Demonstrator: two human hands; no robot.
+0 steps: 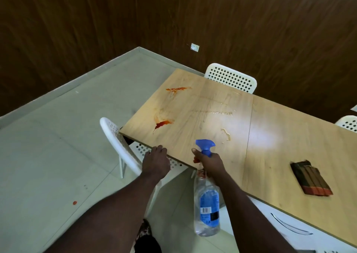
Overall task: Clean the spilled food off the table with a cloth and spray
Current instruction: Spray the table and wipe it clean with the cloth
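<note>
Both bare forearms are reaching forward, the left one further left. Left hand is resting its fingertips on the table edge (fingers relaxed). Right hand is gripping the spray bottle at its neck, thumb pointing left.

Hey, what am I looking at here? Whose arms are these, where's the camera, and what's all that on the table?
No machine here: these are a person's bare arms, filmed by one wide camera worn on the head, looking down. The left hand rests at the edge of a wooden table. The right hand grips a clear spray bottle by the neck, under its blue trigger. On the table lie red food smears, some wet streaks, and a folded striped cloth. White chairs stand around it.
</note>
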